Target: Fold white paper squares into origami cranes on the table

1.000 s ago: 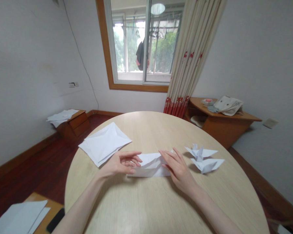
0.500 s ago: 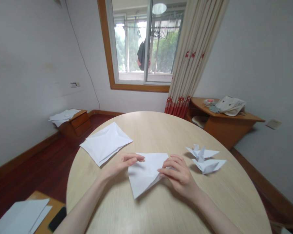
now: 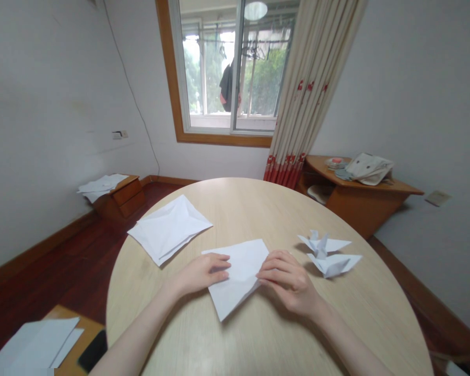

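A white sheet of paper [image 3: 235,279] with a folded edge lies at the middle of the round table, one corner pointing toward me. My left hand [image 3: 206,271] rests on the paper's left part, fingers stretched out and flat. On the right side, my right hand [image 3: 288,279] pinches the paper's edge, its fingers closed together; the fingertips partly cover that corner. Two folded paper cranes [image 3: 337,265] sit on the table, just beyond my right hand.
A stack of creased white paper squares [image 3: 170,230] lies at the left of the round table [image 3: 235,201]. Low at the left, a stool [image 3: 68,316] holds more sheets [image 3: 35,342] and a dark phone [image 3: 93,351]. A wooden desk [image 3: 376,201] stands beyond the table at right.
My left hand has come down flat onto the paper and moved slightly toward me. The paper has turned a little, and my right hand's fingers have drawn closer together on its edge.
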`<move>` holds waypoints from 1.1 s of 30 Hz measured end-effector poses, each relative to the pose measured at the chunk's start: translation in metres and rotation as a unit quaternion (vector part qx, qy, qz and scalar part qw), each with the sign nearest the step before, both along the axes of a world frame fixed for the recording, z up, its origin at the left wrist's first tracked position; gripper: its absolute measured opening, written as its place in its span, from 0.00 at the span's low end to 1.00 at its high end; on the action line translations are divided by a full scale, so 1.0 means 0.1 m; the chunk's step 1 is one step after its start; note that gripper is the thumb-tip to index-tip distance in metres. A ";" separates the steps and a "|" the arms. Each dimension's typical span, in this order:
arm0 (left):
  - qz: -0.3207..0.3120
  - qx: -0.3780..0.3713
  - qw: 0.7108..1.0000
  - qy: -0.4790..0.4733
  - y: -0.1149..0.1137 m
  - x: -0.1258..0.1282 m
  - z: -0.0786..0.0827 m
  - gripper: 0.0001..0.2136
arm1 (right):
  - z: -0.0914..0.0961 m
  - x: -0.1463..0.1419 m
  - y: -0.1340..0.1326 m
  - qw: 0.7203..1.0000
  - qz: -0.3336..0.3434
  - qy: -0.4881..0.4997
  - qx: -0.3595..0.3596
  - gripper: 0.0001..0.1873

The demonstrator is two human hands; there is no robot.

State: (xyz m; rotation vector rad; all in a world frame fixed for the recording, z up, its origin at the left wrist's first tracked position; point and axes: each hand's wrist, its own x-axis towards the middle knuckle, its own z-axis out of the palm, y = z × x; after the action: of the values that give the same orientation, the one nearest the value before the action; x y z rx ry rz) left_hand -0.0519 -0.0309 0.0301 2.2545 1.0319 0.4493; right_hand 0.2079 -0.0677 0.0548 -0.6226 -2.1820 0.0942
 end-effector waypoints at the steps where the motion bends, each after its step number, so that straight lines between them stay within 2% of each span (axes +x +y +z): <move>1: -0.004 0.018 1.000 0.011 0.00 0.00 0.00 0.17 | 0.01 0.00 -0.01 1.000 0.006 -0.001 -0.006 0.09; 5: -0.007 0.079 0.995 0.053 0.02 -0.01 0.00 0.17 | 0.03 -0.01 -0.02 0.999 0.023 -0.014 -0.029 0.08; 8: 0.006 0.095 0.991 0.092 0.03 -0.03 -0.02 0.20 | 0.02 -0.01 -0.02 0.997 0.029 -0.037 -0.060 0.08; 16: 0.024 0.124 0.985 0.120 0.02 -0.05 -0.08 0.21 | -0.01 0.01 -0.10 0.971 0.001 -0.135 -0.199 0.11; 20: 0.031 0.119 0.985 0.117 0.01 -0.04 -0.08 0.23 | -0.05 -0.02 -0.12 0.958 0.003 -0.152 -0.242 0.12; 28: 0.029 0.088 0.990 0.103 0.00 -0.03 -0.04 0.17 | -0.10 -0.06 -0.09 0.947 0.034 -0.154 -0.279 0.07; 33: -0.006 0.050 0.997 0.058 0.00 0.01 -0.01 0.18 | -0.09 -0.05 -0.09 0.945 0.010 -0.156 -0.286 0.10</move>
State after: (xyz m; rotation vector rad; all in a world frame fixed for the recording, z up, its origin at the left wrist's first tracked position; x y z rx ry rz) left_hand -0.0513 -0.0312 0.0294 2.3979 1.0754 0.3761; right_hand 0.2032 -0.0769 0.0457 -0.9914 -2.4741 0.7036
